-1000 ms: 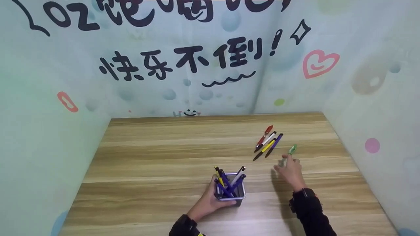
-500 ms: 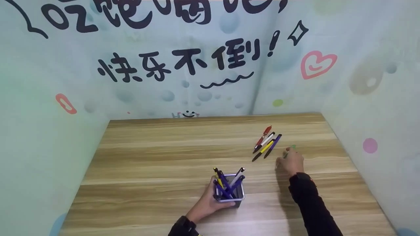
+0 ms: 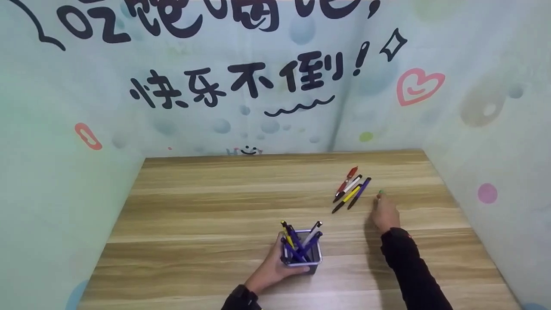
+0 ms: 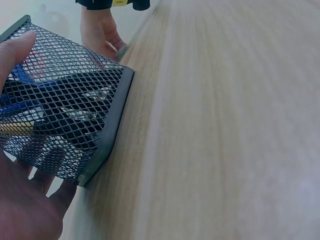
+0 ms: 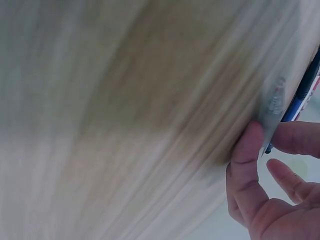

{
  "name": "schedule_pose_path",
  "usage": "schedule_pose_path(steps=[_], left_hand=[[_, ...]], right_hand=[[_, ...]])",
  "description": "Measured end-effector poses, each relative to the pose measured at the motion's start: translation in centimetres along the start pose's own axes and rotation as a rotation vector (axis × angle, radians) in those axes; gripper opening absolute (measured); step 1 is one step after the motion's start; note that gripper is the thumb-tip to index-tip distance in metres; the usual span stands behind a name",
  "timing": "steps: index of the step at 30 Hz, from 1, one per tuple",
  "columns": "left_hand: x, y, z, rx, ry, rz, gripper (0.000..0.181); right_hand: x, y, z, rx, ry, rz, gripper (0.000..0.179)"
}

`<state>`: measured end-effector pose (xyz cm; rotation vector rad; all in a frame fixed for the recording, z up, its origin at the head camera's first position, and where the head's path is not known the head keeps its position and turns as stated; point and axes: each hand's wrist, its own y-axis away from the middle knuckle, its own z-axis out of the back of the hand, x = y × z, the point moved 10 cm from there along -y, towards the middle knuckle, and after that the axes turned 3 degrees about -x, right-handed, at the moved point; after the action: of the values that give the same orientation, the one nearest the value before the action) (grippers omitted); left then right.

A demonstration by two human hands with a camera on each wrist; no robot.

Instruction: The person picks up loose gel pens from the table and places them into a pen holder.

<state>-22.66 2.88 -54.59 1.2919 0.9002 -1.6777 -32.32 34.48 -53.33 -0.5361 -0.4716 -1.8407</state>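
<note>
My left hand (image 3: 275,265) grips a black wire-mesh pen holder (image 4: 75,110), fingers behind it and thumb along its near side. In the left wrist view the holder leans, its base edge close to the tabletop. Several pens stick up out of it in the head view, among them a purple pen (image 3: 311,243), a yellow pen (image 3: 288,237) and a white one. Farther right, my right hand (image 3: 386,213) pinches a clear green pen (image 5: 274,105) between thumb and fingertips, close over the wood. Seen from the head, only the green tip shows past the fingers.
Left of my right hand lie a red pen (image 3: 347,178), a white-and-black pen (image 3: 348,188), a yellow-and-black pen (image 3: 347,198) and a purple pen (image 3: 360,193), side by side on the wooden table (image 3: 193,215). Printed cloth walls (image 3: 202,125) border the table behind and at both sides.
My right hand has moved from spread fingers over the green pen to a pinch on it, covering most of it. The left hand and holder have stayed in place.
</note>
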Motion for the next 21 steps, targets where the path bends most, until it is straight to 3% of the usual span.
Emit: schedule_pose_path(steps=[6, 14, 21], left_hand=[[0.0, -0.1, 0.1, 0.003, 0.011, 0.006, 0.097], [-0.1, -0.1, -0.1, 0.011, 0.029, -0.006, 0.099], [0.2, -0.1, 0.0, -0.002, 0.007, 0.010, 0.103]], right_hand=[[-0.2, 0.2, 0.2, 0.008, -0.014, -0.003, 0.061], [-1.0, 0.8, 1.0, 0.019, -0.018, -0.044, 0.055], [-0.7, 1.3, 1.9, 0.060, -0.088, -0.060, 0.059]])
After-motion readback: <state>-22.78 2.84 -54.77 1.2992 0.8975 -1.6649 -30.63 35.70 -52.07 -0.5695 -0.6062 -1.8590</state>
